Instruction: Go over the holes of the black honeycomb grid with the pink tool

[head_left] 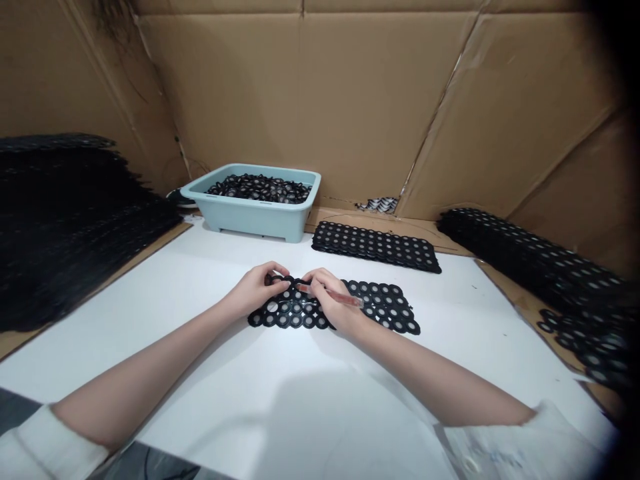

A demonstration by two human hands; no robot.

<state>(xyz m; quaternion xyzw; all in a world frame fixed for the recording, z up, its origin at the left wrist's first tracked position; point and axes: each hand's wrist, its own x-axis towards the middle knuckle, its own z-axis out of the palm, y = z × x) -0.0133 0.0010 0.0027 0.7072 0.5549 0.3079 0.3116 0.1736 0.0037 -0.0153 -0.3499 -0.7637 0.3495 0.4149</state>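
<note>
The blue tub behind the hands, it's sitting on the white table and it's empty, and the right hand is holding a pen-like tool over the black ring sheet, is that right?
Not quite. The head view shows the blue tub is not empty: it is heaped with loose black rings. The rest holds: it sits on the white table, and the right hand holds a pen-like tool over the black ring sheet.

Two bare forearms, white sleeves pushed up near the elbows, hands [260,288] ungloved
</note>
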